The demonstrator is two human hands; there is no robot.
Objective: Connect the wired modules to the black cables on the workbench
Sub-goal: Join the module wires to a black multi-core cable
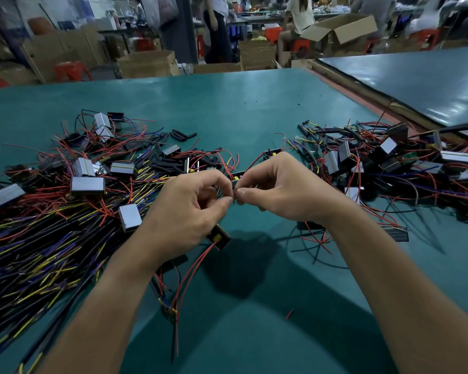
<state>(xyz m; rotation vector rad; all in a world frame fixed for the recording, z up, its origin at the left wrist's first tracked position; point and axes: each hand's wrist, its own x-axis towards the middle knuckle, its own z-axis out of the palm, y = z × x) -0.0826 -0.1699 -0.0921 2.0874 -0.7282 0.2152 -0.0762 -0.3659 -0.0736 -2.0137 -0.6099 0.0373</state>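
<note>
Over the middle of the green workbench (227, 109), both my hands meet, fingertips nearly touching. Left hand (189, 211) is pinched shut, thumb against forefinger, on a thin wire end. A small black module (220, 237) with yellow on its face sits tucked under the heel of that palm. Its red wire (192, 271) trails down toward me. Right hand (278, 190) is pinched too, holding the opposite end at the same spot. What it grips is too small to name for sure.

The key relation: the two ends face each other along a left-right line, tip to tip, right at the fingertips. My judgement is that the join needs them pushed together along that line. Neither hand is nearer, since both are on the joint.

Supply lies to both sides. The black cables (38, 255), with yellow and blue cores showing, fan out at my left, long axes running from near-left to centre. More silver-faced modules (87, 185) sit among them. A second heap of modules (389, 160) and wires lies at my right, well apart from the hands. Short black sleeves (183, 135) lie scattered farther back.

No brand, label or writing is readable anywhere.
</note>
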